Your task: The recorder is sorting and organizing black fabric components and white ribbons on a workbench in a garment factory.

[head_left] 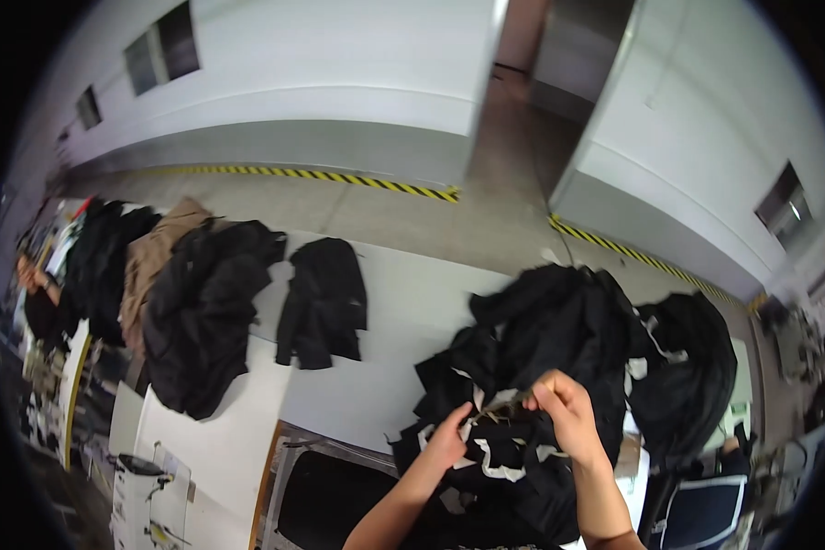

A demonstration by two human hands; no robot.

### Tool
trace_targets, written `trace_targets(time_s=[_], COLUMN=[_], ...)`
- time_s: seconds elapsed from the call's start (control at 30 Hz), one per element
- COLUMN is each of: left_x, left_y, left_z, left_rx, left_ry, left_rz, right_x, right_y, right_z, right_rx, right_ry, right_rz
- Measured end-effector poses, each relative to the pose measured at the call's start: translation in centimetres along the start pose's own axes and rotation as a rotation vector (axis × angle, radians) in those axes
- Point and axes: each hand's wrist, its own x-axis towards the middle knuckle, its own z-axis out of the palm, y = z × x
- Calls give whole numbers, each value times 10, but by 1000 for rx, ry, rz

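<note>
A heap of black cloth pieces with white patches and edges lies in front of me on the table. My left hand is at the near left of the heap, thumb and forefinger closed at a pale edge of the black cloth. My right hand is a closed pinch over the middle of the heap. From its fingers a thin, brownish, tangled-looking piece stretches toward my left hand; its kind is too small to make out.
A black garment piece lies on the pale table, with black and brown garments farther left. More black cloth is at right. A black-seated chair stands near. At far left shows another person's arm.
</note>
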Motion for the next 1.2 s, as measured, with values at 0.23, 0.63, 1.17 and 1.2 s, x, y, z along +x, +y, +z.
trace_targets(time_s=[0.23, 0.63, 1.17, 1.2], left_x=[-20, -24, -9, -8], left_y=[-11, 2, -13, -8], left_z=[29, -12, 65, 62], left_rx=[240, 189, 454, 440], left_ry=[102, -98, 406, 341], left_rz=[108, 86, 304, 309], right_x=[-9, -27, -55, -57], right_y=[8, 81, 82, 87], right_z=[-27, 27, 28, 27], right_rx=[-111, -839, -1146, -1157], right_ry=[359, 99, -300, -311], right_rz=[-33, -373, -399, -405])
